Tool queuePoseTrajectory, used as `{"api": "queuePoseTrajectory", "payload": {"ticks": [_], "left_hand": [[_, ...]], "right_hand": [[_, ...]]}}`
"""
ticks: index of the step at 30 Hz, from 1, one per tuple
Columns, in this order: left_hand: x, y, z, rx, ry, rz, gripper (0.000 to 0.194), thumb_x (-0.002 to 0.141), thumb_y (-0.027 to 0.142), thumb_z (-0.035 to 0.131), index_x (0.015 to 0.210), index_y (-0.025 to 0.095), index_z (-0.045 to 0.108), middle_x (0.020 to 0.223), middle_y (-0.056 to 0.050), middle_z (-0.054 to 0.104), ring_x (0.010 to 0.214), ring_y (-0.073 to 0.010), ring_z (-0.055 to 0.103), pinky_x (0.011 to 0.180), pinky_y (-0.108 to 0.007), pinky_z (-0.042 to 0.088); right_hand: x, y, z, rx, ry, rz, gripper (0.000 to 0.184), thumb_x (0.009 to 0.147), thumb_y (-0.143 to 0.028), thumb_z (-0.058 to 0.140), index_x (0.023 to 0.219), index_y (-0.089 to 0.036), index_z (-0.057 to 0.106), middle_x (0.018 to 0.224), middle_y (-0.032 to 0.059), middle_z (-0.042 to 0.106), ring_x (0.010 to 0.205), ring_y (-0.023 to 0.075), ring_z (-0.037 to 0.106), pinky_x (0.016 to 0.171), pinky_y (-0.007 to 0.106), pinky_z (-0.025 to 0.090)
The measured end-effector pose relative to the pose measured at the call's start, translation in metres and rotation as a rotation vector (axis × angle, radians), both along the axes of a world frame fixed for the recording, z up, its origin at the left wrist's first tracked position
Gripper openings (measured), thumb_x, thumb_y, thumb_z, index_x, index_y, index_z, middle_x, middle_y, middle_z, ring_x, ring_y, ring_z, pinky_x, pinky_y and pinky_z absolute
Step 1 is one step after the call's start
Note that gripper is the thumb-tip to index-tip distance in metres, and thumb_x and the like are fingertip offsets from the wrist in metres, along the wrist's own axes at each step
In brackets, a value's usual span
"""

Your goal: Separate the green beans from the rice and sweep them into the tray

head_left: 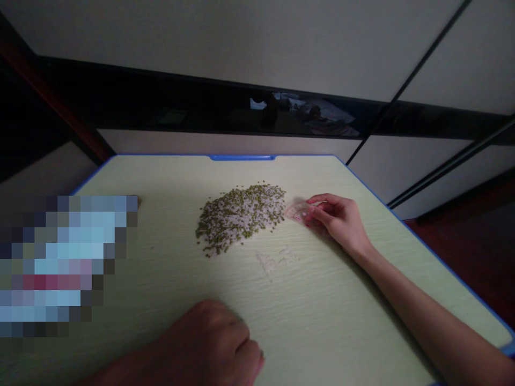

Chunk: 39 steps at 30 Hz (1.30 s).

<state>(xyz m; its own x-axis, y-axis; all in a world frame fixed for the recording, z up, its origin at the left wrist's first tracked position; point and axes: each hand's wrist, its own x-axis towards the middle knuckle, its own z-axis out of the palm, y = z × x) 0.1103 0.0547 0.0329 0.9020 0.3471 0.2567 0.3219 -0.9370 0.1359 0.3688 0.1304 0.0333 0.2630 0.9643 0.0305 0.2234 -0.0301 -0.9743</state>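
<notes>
A mixed pile of green beans, like mung beans, and white rice-like grains (pixel 243 214) lies spread over the middle of the table. At its right edge, my right hand (pixel 336 214) is closed in a pinch on a thin clear plastic piece (pixel 296 211) with a rounded edge and pinkish markings. That piece reaches the pile's right side. Nearer to me, a small patch of white grains (pixel 269 262) sits apart from the pile. My left hand (pixel 219 340) is a fist low in the view, close to the table's near side; its palm is hidden, and I cannot see whether anything is inside.
The pale wood-grain table (pixel 161 177) has a blue rim and a blue handle (pixel 242 157) at its far edge. A blurred-out, pixelated object (pixel 68 257) covers the left side. Behind the table stand light cabinet panels (pixel 225 43) with a glossy dark band.
</notes>
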Motion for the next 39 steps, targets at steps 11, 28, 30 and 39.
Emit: {"api": "queuePoseTrajectory", "payload": {"ticks": [11, 28, 30, 39], "left_hand": [[0.0011, -0.0003, -0.0012, 0.018, -0.044, 0.030, 0.023, 0.078, 0.013, 0.054, 0.058, 0.020, 0.047, 0.052, 0.006, 0.052, 0.046, -0.0116, 0.043, 0.047, -0.032, 0.028], [0.0015, -0.0001, 0.0002, -0.016, -0.009, 0.002, 0.022, 0.076, 0.011, 0.056, 0.059, 0.020, 0.046, 0.052, 0.006, 0.052, 0.046, -0.0111, 0.043, 0.048, -0.032, 0.028], [0.0016, -0.0002, 0.0006, -0.016, 0.008, 0.006, 0.021, 0.075, 0.011, 0.057, 0.060, 0.021, 0.046, 0.053, 0.006, 0.053, 0.047, -0.0113, 0.043, 0.048, -0.032, 0.028], [0.0003, 0.0008, 0.0002, -0.016, 0.014, -0.013, 0.021, 0.074, 0.010, 0.057, 0.060, 0.021, 0.046, 0.053, 0.007, 0.053, 0.045, -0.0115, 0.043, 0.046, -0.032, 0.028]], "right_hand": [[0.0006, -0.0016, 0.0042, -0.003, -0.043, 0.035, 0.022, 0.060, -0.027, 0.066, 0.076, -0.014, 0.061, 0.048, -0.0012, 0.060, 0.036, 0.0089, 0.047, 0.034, 0.019, 0.029], [0.0008, -0.0052, 0.0039, 0.028, -0.077, 0.076, 0.016, 0.062, -0.025, 0.066, 0.072, -0.014, 0.061, 0.048, -0.0010, 0.060, 0.041, 0.0110, 0.053, 0.040, 0.022, 0.037], [0.0001, -0.0050, 0.0034, 0.024, -0.086, 0.068, 0.017, 0.062, -0.026, 0.066, 0.073, -0.014, 0.061, 0.049, -0.0004, 0.060, 0.040, 0.0111, 0.052, 0.039, 0.022, 0.037], [-0.0032, -0.0040, 0.0029, 0.011, -0.065, 0.061, 0.019, 0.062, -0.027, 0.066, 0.075, -0.014, 0.061, 0.049, -0.0005, 0.060, 0.041, 0.0108, 0.052, 0.039, 0.021, 0.037]]}}
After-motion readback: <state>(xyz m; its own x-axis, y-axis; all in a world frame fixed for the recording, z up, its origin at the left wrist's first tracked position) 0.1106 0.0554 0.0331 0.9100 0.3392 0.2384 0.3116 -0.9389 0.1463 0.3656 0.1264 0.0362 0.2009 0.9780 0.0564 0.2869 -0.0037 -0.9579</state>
